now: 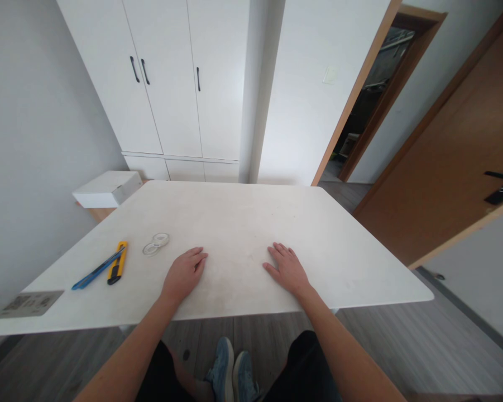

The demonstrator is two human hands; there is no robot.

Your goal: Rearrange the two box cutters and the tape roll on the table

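My left hand [185,273] rests on the white table [234,218], its fingers lightly bent and holding nothing. Flat on the tabletop to the right lies my right hand [288,271], fingers spread apart and empty. Two small rolls of clear tape [151,249] overlap a little beyond and left of my left hand. Farther left is a yellow and black utility knife [116,268]. A slim blue tool [95,272], of a kind I cannot make out, lies across the knife's upper part. Neither hand touches these things.
A grey label with a printed code [31,303] is at the table's left front corner. Beyond the left edge stands a white box [109,187]. White cabinets [184,84] line the back, and a brown door [452,139] is at the right.
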